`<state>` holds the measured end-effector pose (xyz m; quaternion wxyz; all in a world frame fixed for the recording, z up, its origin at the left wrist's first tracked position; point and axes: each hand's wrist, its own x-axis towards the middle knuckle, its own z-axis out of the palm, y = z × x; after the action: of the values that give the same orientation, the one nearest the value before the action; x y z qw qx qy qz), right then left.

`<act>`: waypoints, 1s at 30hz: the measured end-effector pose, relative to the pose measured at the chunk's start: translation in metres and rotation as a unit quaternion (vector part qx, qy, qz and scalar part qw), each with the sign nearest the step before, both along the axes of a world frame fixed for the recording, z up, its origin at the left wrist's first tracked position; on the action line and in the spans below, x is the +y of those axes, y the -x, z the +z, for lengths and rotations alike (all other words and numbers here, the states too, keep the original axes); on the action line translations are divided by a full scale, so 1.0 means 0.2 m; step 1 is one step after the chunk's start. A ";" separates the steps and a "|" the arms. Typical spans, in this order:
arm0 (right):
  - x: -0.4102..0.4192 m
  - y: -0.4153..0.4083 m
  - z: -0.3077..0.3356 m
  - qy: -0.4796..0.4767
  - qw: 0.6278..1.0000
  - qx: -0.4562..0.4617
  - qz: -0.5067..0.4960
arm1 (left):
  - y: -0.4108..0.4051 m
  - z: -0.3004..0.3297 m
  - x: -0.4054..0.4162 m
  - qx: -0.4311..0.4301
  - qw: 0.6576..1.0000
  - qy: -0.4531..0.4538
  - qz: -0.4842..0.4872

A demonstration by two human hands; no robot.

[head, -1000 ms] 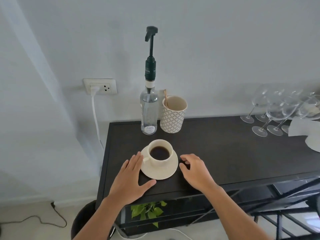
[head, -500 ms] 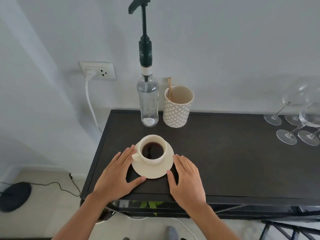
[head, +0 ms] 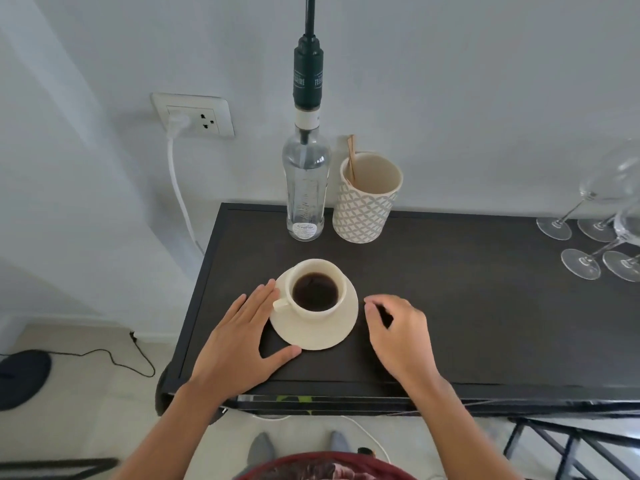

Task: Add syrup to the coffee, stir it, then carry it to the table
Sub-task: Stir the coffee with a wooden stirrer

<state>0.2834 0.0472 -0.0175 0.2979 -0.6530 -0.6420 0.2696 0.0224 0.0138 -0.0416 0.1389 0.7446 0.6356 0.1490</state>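
A cream cup of black coffee [head: 315, 288] stands on a cream saucer [head: 341, 329] near the front of the dark counter [head: 485, 306]. Behind it stands a clear syrup bottle [head: 305, 188] with a dark green pump; the pump head is cut off at the top. A patterned beaker [head: 363, 206] holding a wooden stirrer [head: 352, 157] is right of the bottle. My left hand [head: 239, 344] lies flat against the saucer's left rim, fingers spread, thumb under the front edge. My right hand [head: 398, 334] hovers just right of the saucer, fingers curled, holding nothing.
Several wine glasses [head: 602, 244] stand at the counter's right end. A wall socket [head: 194, 114] with a white plug and cable is at the left, off the counter. Below, a black metal frame [head: 568, 445] and a cable on the floor.
The view has tilted down and closer over the counter. My right hand has lifted off the counter, drawn away from the saucer and curled its fingers. My left hand stays by the saucer.
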 end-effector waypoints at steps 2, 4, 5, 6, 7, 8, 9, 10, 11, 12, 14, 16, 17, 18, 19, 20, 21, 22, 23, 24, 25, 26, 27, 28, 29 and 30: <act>0.12 -0.01 0.09 -0.012 0.999 0.020 -0.022 | 0.01 -0.01 0.01 -0.001 1.000 -0.007 -0.003; 0.25 0.00 0.19 -0.023 0.998 0.039 -0.039 | 0.01 -0.02 0.01 -0.005 1.000 -0.008 -0.005; 0.31 0.01 0.24 -0.043 0.997 0.042 -0.044 | 0.01 -0.03 0.01 -0.008 1.000 -0.006 -0.004; 0.38 0.02 0.30 -0.069 0.996 0.039 -0.046 | 0.01 -0.03 0.01 -0.010 1.000 -0.004 -0.004; 0.44 0.03 0.35 -0.094 0.994 0.033 -0.045 | 0.01 -0.02 0.02 -0.011 1.000 -0.002 -0.004; 0.51 0.05 0.40 -0.111 0.992 0.027 -0.044 | 0.01 -0.02 0.02 -0.013 1.000 0.000 -0.002; 0.57 0.08 0.44 -0.125 0.991 0.023 -0.043 | 0.01 -0.02 0.01 -0.015 1.000 0.002 0.000; 0.64 0.10 0.48 -0.134 0.990 0.020 -0.045 | 0.01 -0.02 0.01 -0.016 1.000 0.004 0.001; 0.70 0.12 0.51 -0.141 0.989 0.015 -0.047 | 0.01 -0.02 0.01 -0.017 1.000 0.006 0.003; 0.76 0.15 0.54 -0.138 0.990 0.007 -0.043 | 0.01 -0.01 0.01 -0.017 1.000 0.005 0.005; 0.85 0.18 0.59 -0.098 0.995 -0.015 -0.002 | 0.01 0.00 0.01 -0.022 1.000 0.002 0.010; 0.89 0.20 0.62 -0.042 0.997 -0.043 0.052 | 0.01 0.00 0.01 -0.029 0.999 0.004 0.017; 0.90 0.21 0.63 -0.023 0.996 -0.051 0.069 | 0.01 -0.01 0.01 -0.031 0.999 0.007 0.020; 0.91 0.20 0.63 -0.012 0.996 -0.049 0.080 | 0.01 -0.01 0.01 -0.032 0.999 0.012 0.022; 0.90 0.20 0.63 -0.008 0.995 -0.044 0.087 | 0.02 -0.02 0.01 -0.032 0.999 0.017 0.025; 0.90 0.20 0.63 -0.008 0.995 -0.036 0.090 | 0.02 -0.02 0.01 -0.032 0.999 0.020 0.027; 0.90 0.21 0.62 -0.011 0.995 -0.029 0.092 | 0.02 -0.02 0.01 -0.031 0.999 0.023 0.028; 0.89 0.21 0.61 -0.015 0.995 -0.028 0.094 | 0.02 -0.02 0.01 -0.030 0.999 0.023 0.028; 0.89 0.21 0.60 -0.022 0.995 -0.032 0.096 | 0.02 -0.02 0.01 -0.032 0.999 0.022 0.028; 0.88 0.21 0.60 -0.030 0.994 -0.037 0.097 | 0.02 -0.01 0.01 -0.033 0.999 0.020 0.028; 0.88 0.20 0.59 -0.040 0.994 -0.039 0.092 | 0.02 -0.01 0.01 -0.032 0.999 0.019 0.026; 0.87 0.20 0.58 -0.052 0.995 -0.034 0.083 | 0.02 -0.01 0.01 -0.030 0.999 0.016 0.025; 0.87 0.19 0.58 -0.065 0.995 -0.023 0.073 | 0.02 -0.01 0.01 -0.031 0.999 0.014 0.024; 0.86 0.19 0.58 -0.079 0.995 -0.009 0.064 | 0.02 -0.01 0.01 -0.032 0.999 0.012 0.025; 0.85 0.18 0.58 -0.093 0.994 0.005 0.052 | 0.02 -0.01 0.01 -0.032 0.999 0.011 0.025; 0.83 0.17 0.59 -0.109 0.993 0.021 0.035 | 0.02 -0.01 0.01 -0.030 0.999 0.012 0.025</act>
<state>0.2488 0.2132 0.1005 0.3709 -0.5878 -0.6838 0.2221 0.0181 0.0159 -0.0438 0.1633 0.7219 0.6514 0.1671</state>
